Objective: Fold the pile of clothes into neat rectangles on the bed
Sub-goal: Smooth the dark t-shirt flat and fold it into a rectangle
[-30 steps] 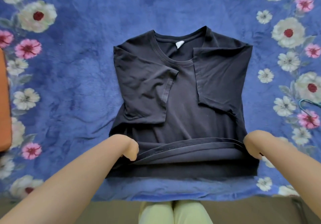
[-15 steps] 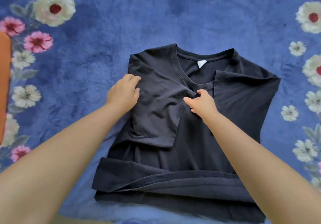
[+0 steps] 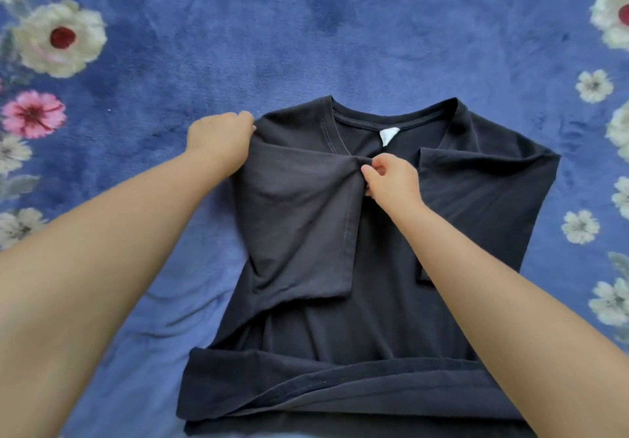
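shirt: black T-shirt (image 3: pixel 357 318) lies flat on the bed, on a blue floral blanket (image 3: pixel 340 29), collar away from me, white tag (image 3: pixel 389 135) showing inside the neck
left hand: my left hand (image 3: pixel 220 138) grips the shoulder edge on the left side, fingers curled round the cloth
right hand: my right hand (image 3: pixel 391 179) pinches the tip of the left sleeve (image 3: pixel 299 223) near the collar, thumb and fingers pressed together on the fabric
grip state: both grips closed on cloth, neither spread
left sleeve: folded inward over the chest, a bit slanted, puckered where I pinch it
right sleeve: right sleeve (image 3: pixel 476 199) also folded inward, partly hidden by my forearm
hem: bottom hem (image 3: pixel 323 386) turned up as a band across the shirt, uneven on the left side
done so far: sleeves in, hem band up, shape roughly squared
left to do: my judgement, straighten the left flap, then fold the body up into a rectangle; about halfway on this shirt
pile: no other clothes in view, so can't tell how many remain
risk: the pinch may drag the collar askew
other: pale trousers? not visible here, skip
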Demonstrator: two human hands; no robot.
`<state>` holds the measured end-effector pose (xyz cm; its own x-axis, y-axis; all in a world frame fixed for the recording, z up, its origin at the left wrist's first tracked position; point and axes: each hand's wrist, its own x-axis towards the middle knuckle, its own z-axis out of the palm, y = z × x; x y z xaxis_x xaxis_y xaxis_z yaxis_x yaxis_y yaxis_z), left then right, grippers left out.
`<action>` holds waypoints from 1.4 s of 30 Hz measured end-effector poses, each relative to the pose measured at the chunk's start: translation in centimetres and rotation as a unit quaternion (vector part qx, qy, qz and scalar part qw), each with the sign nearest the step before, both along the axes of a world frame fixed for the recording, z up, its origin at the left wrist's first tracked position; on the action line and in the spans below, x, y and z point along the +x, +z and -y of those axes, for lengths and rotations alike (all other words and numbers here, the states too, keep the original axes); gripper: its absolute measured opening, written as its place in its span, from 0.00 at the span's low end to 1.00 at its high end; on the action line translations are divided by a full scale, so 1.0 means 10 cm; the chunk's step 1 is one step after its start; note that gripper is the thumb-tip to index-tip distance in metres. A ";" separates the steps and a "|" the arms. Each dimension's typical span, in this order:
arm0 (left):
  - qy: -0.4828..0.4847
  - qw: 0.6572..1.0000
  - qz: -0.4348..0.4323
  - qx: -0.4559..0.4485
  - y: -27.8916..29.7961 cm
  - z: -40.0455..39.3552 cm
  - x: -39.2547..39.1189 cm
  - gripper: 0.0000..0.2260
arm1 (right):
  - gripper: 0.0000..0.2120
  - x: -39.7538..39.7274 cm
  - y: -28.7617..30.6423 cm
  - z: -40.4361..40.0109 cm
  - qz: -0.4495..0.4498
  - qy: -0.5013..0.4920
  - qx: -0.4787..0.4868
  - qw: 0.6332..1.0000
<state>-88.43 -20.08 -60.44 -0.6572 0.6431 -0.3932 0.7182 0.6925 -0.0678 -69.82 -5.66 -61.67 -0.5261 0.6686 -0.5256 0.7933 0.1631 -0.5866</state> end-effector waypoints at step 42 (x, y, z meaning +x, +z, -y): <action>0.379 0.778 0.493 0.093 -0.29 1.76 1.50 0.20 | 0.28 -1.42 0.09 0.87 0.014 0.402 0.067 0.913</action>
<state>-73.40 -37.69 -63.32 -0.3143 0.3239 -0.8924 -0.2616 0.8741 0.4094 -84.00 -14.41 -60.75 -0.8630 0.1307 -0.4881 0.3993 0.7683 -0.5003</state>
